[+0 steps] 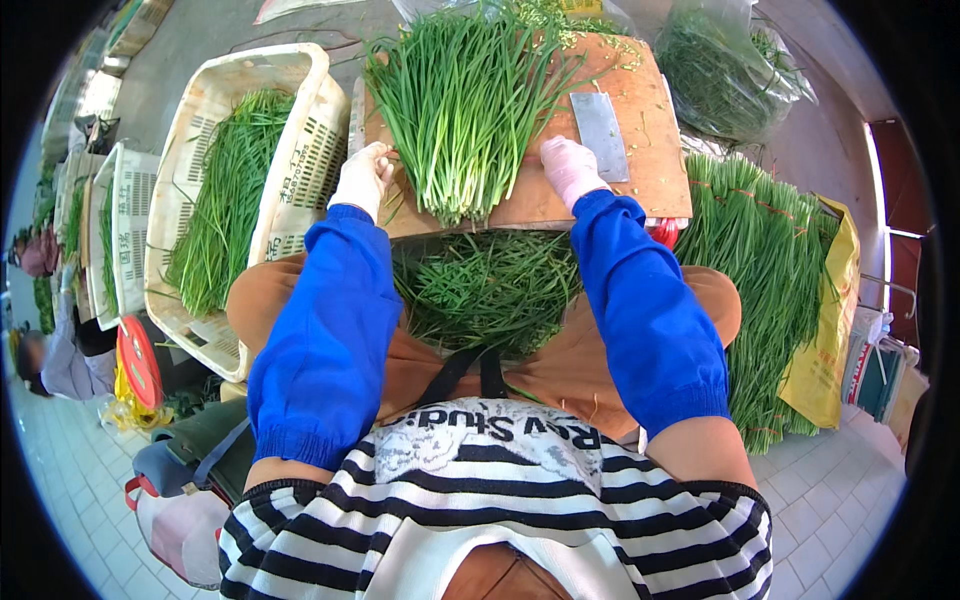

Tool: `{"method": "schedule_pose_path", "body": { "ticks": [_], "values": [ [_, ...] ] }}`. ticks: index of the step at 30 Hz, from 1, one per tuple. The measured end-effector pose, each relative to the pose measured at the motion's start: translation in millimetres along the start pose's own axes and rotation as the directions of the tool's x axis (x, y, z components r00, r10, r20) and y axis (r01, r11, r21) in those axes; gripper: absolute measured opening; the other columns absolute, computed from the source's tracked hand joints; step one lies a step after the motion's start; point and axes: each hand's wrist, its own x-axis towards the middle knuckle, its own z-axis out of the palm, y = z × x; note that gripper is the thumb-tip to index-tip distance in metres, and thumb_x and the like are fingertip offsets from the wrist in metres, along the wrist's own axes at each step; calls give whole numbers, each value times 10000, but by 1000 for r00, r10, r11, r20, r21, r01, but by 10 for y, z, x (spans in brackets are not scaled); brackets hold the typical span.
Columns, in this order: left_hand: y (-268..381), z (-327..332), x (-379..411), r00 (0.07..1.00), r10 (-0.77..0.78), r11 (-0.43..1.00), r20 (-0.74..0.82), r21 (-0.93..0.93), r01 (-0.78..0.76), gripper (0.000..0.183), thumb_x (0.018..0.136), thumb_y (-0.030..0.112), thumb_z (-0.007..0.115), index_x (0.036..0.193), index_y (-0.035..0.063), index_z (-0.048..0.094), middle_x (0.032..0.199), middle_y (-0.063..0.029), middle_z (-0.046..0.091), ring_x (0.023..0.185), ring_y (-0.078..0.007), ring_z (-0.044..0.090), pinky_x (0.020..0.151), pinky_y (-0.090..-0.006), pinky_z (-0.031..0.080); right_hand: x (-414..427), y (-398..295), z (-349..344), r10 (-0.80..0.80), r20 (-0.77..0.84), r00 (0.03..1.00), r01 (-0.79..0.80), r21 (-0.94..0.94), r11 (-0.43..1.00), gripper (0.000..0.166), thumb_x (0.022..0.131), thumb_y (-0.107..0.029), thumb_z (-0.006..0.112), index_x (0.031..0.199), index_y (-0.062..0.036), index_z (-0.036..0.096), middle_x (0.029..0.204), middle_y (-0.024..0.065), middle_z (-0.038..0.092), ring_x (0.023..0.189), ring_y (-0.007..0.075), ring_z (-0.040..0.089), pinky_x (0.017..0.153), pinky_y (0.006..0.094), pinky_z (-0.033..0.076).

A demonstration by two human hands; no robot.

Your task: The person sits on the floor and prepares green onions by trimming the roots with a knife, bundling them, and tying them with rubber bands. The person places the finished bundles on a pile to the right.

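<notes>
A large bunch of garlic chives (465,127) lies on a wooden board (652,150), pale cut ends towards me. My left hand (363,178), in a pale glove, is closed at the bunch's left side, pinching a thin red tie (392,154). At the right side my right hand (571,171), in a pinkish glove, is closed on what looks like the same tie; its middle is hidden by the chives. Just right of that hand a cleaver blade (601,136) lies flat on the board.
A white plastic crate (259,217) with chives stands at left. Loose green leaves (487,289) lie below the board. Tied chive bundles (757,300) are stacked at right, beside a yellow sack (825,337). A clear bag of greens (720,82) stands at upper right. Another person (71,360) is at far left.
</notes>
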Motion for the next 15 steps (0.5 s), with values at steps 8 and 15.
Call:
{"method": "schedule_pose_path", "body": {
  "ticks": [8,15],
  "values": [
    [249,630,116,1000,11,998,-4,60,-10,153,837,81,543,950,113,641,620,43,476,502,-89,437,465,-236,420,91,-685,-1061,-126,156,980,85,250,965,230,780,-182,528,926,-49,647,903,205,668,851,367,656,718,454,524],
    [241,938,-262,654,717,219,240,814,-538,125,816,114,523,809,133,646,930,-165,597,866,-358,599,779,-418,474,142,-1150,-710,-29,100,995,-65,814,577,286,826,-255,502,954,-41,643,993,220,634,990,369,591,876,427,462]
  ]
}}
